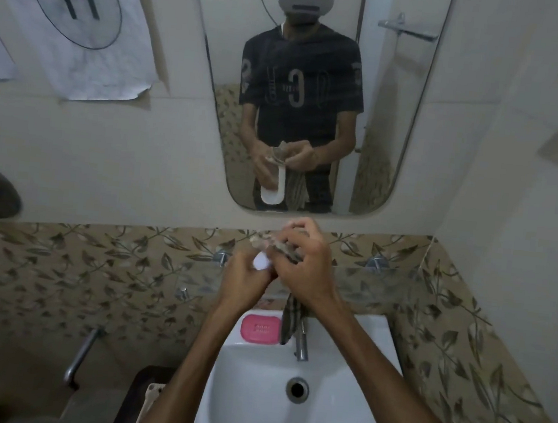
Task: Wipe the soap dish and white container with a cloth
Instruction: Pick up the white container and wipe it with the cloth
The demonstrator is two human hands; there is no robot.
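**Both hands up at the mirror, cloth working on the white container**

Left hand (247, 273) is curled round the white container (262, 263), fingers wrapped, only a small rounded white end peeking out between the two hands. Smooth, glossy plastic by the look of it. The mirror (407, 128) shows more: a long, flat white piece w/ rounded ends, hanging down from that grip.

Right hand (303, 265) sits just beside the left, touching it, knuckles up, fingers bent & pinching a bunched cloth (289, 315) against the container's top. Cloth is soft, crumpled, striped grey-brown; one loose tail drops below the right wrist & dangles over the tap (302, 341). Whether the tail touches the tap — can't tell.

Both forearms rise from the bottom edge, angled inward, meeting above the back of the basin (251, 398).

Below the hands: pink soap (261, 328), rounded rectangle, matte, embossed lettering too blurred to read, lying on the basin's back ledge left of the tap. If there's a dish under it, can't make it out. Basin is white glazed ceramic, smooth bowl, round metal-ringed drain (297, 389) at centre. Tap is plain brushed metal, short spout.

Wall behind: tile band w/ a leaf & vine pattern (93, 260), plain pale tiles above. Paper sheet (74, 17) upper left, creased, "11" in a drawn oval.
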